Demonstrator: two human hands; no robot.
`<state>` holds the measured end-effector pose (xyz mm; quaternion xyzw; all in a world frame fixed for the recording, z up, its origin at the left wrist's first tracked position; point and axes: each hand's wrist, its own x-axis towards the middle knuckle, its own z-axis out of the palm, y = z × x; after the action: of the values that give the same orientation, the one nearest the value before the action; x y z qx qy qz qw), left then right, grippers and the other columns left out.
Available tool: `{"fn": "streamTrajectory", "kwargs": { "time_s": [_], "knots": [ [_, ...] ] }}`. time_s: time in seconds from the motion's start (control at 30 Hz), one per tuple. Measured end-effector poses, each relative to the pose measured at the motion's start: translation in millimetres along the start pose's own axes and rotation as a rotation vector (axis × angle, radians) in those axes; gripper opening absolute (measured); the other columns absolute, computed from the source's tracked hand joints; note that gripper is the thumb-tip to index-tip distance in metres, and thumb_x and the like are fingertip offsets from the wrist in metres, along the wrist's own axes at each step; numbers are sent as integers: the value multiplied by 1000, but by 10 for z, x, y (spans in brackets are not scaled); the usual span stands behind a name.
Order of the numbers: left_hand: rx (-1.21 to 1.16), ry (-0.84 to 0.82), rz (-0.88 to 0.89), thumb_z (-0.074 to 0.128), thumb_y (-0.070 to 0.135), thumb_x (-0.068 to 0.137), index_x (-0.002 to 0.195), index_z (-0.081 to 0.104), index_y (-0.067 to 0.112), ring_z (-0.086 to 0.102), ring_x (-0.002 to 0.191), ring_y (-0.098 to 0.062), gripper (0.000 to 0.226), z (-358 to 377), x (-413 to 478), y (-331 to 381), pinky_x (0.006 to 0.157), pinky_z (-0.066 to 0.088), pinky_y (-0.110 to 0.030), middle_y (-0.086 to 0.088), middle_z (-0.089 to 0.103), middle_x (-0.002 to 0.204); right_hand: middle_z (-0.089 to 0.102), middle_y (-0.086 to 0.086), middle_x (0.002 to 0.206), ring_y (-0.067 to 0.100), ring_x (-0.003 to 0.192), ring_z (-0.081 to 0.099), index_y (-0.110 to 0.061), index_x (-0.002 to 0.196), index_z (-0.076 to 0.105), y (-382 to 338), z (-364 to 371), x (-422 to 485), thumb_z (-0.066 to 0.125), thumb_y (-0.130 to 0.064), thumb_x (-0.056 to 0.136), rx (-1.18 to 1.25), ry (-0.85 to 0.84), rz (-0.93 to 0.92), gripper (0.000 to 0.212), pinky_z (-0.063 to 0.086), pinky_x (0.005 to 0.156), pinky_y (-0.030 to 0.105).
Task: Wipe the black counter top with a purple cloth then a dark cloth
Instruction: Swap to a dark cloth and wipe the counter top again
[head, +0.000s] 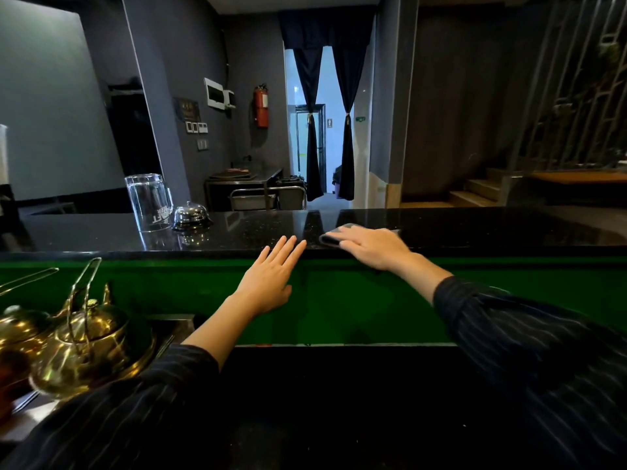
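The black counter top (475,228) runs across the view above a green front panel. A dark grey cloth (330,239) lies folded on it near the front edge, right of centre. My right hand (371,245) presses flat on the cloth with straight fingers. My left hand (271,276) is spread flat, its fingertips touching the counter's front edge just left of the cloth. No purple cloth is in view.
An upturned glass pitcher (149,201) and a chrome call bell (190,215) stand on the counter at the left. Brass kettles (88,340) sit on a lower surface at the bottom left. A doorway with dark curtains lies behind the counter.
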<state>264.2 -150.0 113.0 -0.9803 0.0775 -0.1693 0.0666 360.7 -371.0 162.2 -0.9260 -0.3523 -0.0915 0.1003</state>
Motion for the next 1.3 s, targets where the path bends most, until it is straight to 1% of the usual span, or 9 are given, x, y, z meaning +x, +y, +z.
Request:
{"fn": "streamTrajectory", "kwargs": {
  "time_s": [0.17, 0.4, 0.57, 0.73, 0.83, 0.9, 0.97, 1.13, 1.3],
  "knots": [
    [29, 17, 14, 46, 14, 89, 148, -15, 15, -24, 138, -18, 85, 73, -168, -102, 120, -2, -38, -8, -18, 157, 33, -13, 156, 11, 144, 29, -55, 140, 37, 371, -27, -209, 30, -40, 103, 3, 50, 126, 40, 29, 109, 45],
    [34, 3, 13, 44, 14, 90, 150, -7, 12, -8, 146, -22, 79, -53, -148, -54, 119, -1, -35, -10, -9, 158, 38, -12, 153, 15, 142, 33, -52, 139, 41, -298, 90, 81, 29, -37, 101, -6, 73, 138, 43, 26, 108, 48],
    [-39, 117, -73, 42, 9, 87, 150, 13, 8, 10, 147, -20, 69, -96, -174, -69, 120, 4, -34, -10, 12, 158, 38, -10, 154, 15, 143, 31, -53, 139, 40, -800, 259, 352, 32, -41, 97, 45, 36, 7, 44, 25, 108, 51],
    [-50, 187, -111, 43, 5, 85, 147, 28, 9, 24, 143, -17, 63, -126, -240, -191, 119, 5, -33, -8, 29, 154, 38, -16, 153, 16, 141, 35, -54, 138, 42, -706, 206, 260, 36, -34, 99, 85, 26, -68, 44, 27, 109, 49],
    [-89, 301, -149, 46, 1, 82, 140, 42, 8, 43, 133, -21, 59, -147, -257, -340, 118, 11, -36, -12, 53, 138, 38, -18, 152, 21, 136, 43, -53, 137, 43, -480, 107, 246, 34, -34, 101, 109, -22, -13, 42, 29, 109, 49],
    [-85, 350, -195, 48, -1, 78, 137, 48, 7, 46, 131, -26, 59, -143, -261, -471, 117, 15, -41, -17, 60, 128, 33, -16, 155, 23, 138, 39, -50, 140, 40, -363, 43, 288, 28, -36, 103, 105, -72, 51, 42, 25, 112, 50],
    [-69, 313, -196, 49, -1, 78, 140, 43, 7, 37, 137, -27, 63, -136, -253, -550, 118, 13, -43, -16, 55, 134, 26, -12, 159, 22, 144, 30, -46, 146, 32, -308, 11, 359, 22, -36, 104, 80, -132, 97, 44, 20, 114, 51],
    [-231, 269, -203, 43, 0, 85, 150, 18, 11, 10, 147, -20, 71, 62, -277, -509, 119, 6, -31, -6, 20, 157, 15, -4, 163, 23, 149, 12, -40, 153, 14, -400, 56, 643, 15, -38, 104, -2, -239, 151, 49, 11, 114, 59],
    [-242, 260, -222, 42, 0, 84, 150, 12, 10, 3, 147, -20, 74, 112, -247, -518, 119, 5, -31, -7, 13, 159, 6, -1, 164, 27, 151, 4, -41, 153, 10, -651, 184, 1073, 13, -45, 103, -6, -283, 172, 50, 5, 116, 59]
  ]
}}
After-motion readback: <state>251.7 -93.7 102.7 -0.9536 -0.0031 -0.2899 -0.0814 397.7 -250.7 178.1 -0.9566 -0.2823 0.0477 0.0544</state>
